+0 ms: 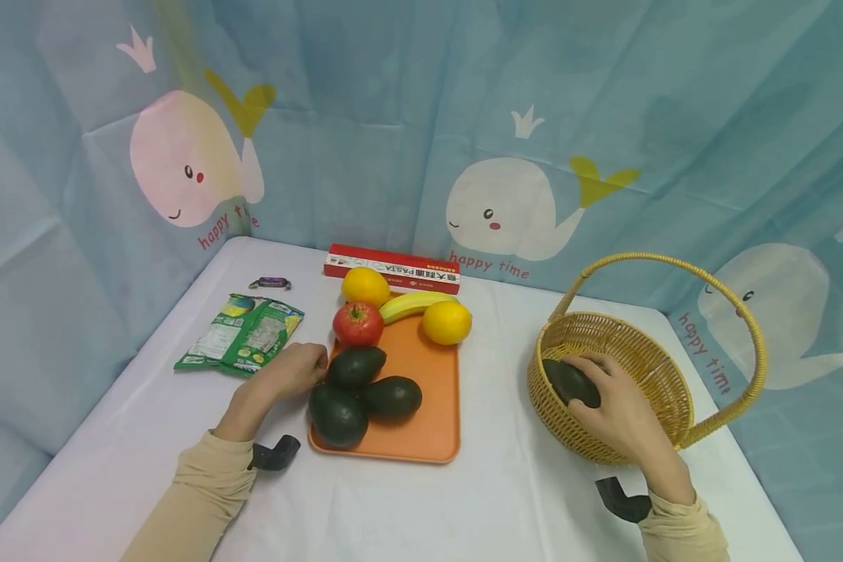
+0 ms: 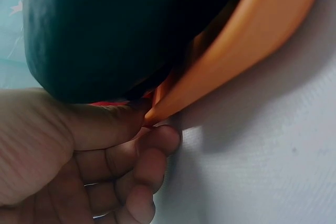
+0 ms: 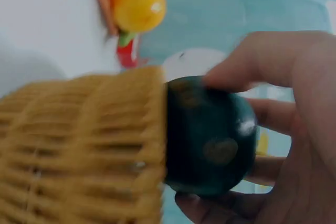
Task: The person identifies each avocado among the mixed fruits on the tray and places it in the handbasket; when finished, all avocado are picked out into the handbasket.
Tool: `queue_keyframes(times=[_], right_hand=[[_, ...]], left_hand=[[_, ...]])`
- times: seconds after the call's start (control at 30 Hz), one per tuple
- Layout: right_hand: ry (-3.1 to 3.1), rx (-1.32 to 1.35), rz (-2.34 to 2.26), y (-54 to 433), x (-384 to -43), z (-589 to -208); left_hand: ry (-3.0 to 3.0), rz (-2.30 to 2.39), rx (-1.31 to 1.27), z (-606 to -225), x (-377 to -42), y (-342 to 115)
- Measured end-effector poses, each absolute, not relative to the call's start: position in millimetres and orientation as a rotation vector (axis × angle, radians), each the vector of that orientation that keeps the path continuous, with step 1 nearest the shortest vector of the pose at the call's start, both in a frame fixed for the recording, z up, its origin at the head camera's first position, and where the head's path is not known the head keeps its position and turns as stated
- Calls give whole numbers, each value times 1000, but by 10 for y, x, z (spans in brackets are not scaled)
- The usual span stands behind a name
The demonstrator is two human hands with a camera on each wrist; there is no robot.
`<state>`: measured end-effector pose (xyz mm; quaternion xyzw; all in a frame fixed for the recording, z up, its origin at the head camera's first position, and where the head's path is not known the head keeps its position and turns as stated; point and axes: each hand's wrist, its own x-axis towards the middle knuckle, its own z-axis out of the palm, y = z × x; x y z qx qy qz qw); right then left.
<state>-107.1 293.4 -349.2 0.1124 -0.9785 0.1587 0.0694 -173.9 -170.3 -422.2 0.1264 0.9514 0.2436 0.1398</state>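
My left hand [image 1: 297, 371] pinches the left rim of the orange tray [image 1: 432, 433] between thumb and fingers, as the left wrist view shows up close. Three dark green avocados [image 1: 339, 417] lie together on the tray's near left part, one of them right beside that hand. On the right, my right hand [image 1: 621, 406] grips another avocado [image 3: 210, 140] at the left inner side of the wicker basket [image 1: 604, 324]. In the right wrist view the basket wall hides part of this avocado, and the thumb and fingers curl around it.
A red pomegranate [image 1: 358, 324], a banana [image 1: 414, 306] and two lemons [image 1: 446, 322] crowd the tray's far end. Behind it lies a red pasta box [image 1: 393, 269]. A green snack bag [image 1: 242, 334] and purple candy [image 1: 272, 282] lie left. The basket's handle [image 1: 759, 351] arches high.
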Motion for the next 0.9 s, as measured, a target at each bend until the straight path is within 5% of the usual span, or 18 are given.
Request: queue_keyframes(times=[0.9], right_hand=[[-3099, 284, 355, 3019, -1268, -3714]], left_hand=[[2730, 721, 338, -4231, -1731, -1694]])
